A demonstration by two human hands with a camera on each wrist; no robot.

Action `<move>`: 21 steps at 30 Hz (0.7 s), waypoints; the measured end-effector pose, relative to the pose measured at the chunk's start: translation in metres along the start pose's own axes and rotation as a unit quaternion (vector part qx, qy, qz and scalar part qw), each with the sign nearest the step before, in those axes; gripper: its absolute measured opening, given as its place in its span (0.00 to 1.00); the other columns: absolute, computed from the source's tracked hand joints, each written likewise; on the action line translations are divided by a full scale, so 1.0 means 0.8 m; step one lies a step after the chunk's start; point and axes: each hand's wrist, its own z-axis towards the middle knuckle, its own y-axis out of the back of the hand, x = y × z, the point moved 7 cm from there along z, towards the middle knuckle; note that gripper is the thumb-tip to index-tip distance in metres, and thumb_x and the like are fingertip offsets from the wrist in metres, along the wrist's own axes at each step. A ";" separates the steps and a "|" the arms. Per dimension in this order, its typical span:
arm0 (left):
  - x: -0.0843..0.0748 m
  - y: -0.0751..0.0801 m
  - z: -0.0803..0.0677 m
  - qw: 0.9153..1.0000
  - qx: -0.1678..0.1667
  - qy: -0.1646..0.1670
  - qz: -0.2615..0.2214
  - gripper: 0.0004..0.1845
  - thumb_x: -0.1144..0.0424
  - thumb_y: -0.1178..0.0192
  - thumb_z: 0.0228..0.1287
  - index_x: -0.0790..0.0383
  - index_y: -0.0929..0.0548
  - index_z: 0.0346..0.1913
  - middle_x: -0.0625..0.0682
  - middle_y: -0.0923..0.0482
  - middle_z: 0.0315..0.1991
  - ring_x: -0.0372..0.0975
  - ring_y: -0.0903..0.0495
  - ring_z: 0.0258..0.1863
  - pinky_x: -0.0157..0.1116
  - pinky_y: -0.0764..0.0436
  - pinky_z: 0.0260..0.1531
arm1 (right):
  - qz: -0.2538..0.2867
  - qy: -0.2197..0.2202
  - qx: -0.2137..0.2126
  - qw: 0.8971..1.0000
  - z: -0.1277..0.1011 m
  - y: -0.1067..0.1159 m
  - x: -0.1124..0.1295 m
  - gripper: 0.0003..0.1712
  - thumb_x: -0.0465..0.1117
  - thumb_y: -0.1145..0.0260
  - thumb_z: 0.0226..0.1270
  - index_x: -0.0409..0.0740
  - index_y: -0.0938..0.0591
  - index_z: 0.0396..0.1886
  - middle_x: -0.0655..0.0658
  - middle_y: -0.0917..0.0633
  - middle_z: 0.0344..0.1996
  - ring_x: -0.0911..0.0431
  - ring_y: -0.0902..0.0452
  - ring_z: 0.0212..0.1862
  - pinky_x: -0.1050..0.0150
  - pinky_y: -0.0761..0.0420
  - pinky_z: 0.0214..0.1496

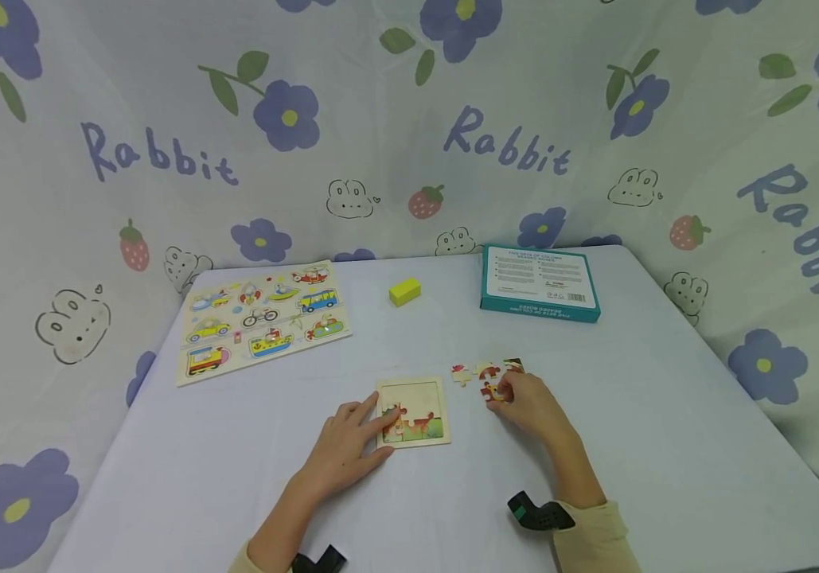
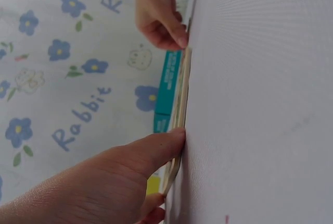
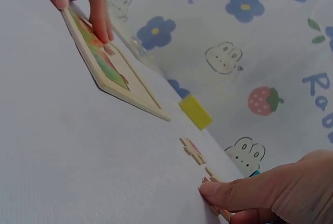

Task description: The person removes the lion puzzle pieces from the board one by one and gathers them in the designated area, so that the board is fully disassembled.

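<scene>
A square wooden puzzle tray lies on the table, its lower part filled with picture pieces. My left hand rests on its left side, fingers spread, thumb at the near edge and a fingertip on the fitted pieces. To the right of the tray are several loose puzzle pieces. Over them, my right hand pinches a red-and-yellow puzzle piece between thumb and fingers, which partly hide it. In the right wrist view, the thumb of the right hand presses at a piece's edge.
A board of vehicle pictures lies at the back left. Behind the tray is a yellow block. A teal box lies at the back right, near the printed curtain.
</scene>
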 end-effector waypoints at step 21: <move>0.003 -0.004 -0.001 1.000 0.005 0.003 -0.005 0.28 0.42 0.44 0.54 0.33 0.34 0.61 0.50 0.45 0.67 0.46 0.41 0.59 0.47 0.37 0.47 | -0.009 -0.011 -0.001 1.000 -0.005 0.001 -0.002 0.14 0.48 0.29 0.46 0.46 0.23 0.25 0.51 0.28 0.18 0.57 0.35 0.26 0.65 0.34 0.28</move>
